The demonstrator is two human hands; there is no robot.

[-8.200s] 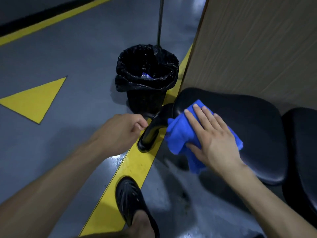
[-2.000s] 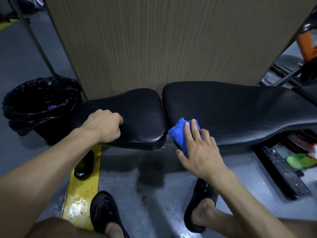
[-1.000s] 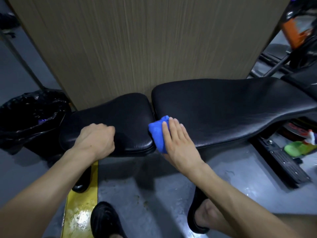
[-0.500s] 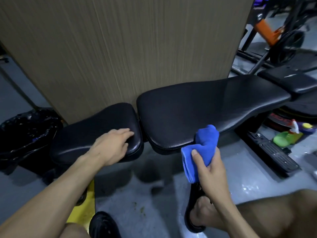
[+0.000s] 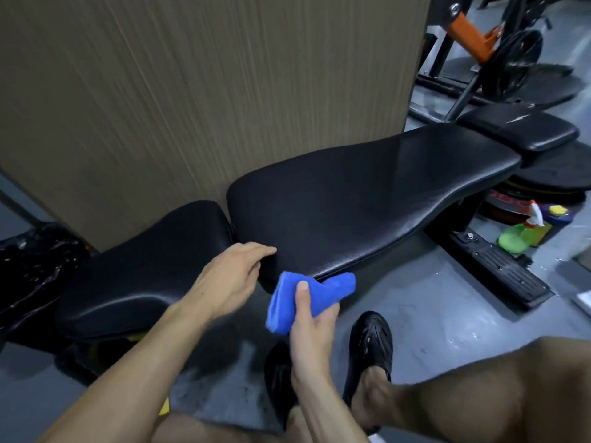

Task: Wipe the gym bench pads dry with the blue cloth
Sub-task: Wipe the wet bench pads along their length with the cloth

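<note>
Low at center frame my right hand [image 5: 311, 327] pinches the folded blue cloth [image 5: 307, 300] just under the near edge of the long back pad [image 5: 367, 199], whose length runs toward upper right, while my left hand [image 5: 230, 279], fingers loosely spread, touches its left end beside the seat pad [image 5: 144, 270].

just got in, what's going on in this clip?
A person is wiping down a black gym bench. The right hand grips a folded blue cloth, held just off the near edge of the long back pad, not pressed on it. The left hand rests at the gap between the seat pad and the back pad. Spray bottles stand on the floor to the right.
</note>
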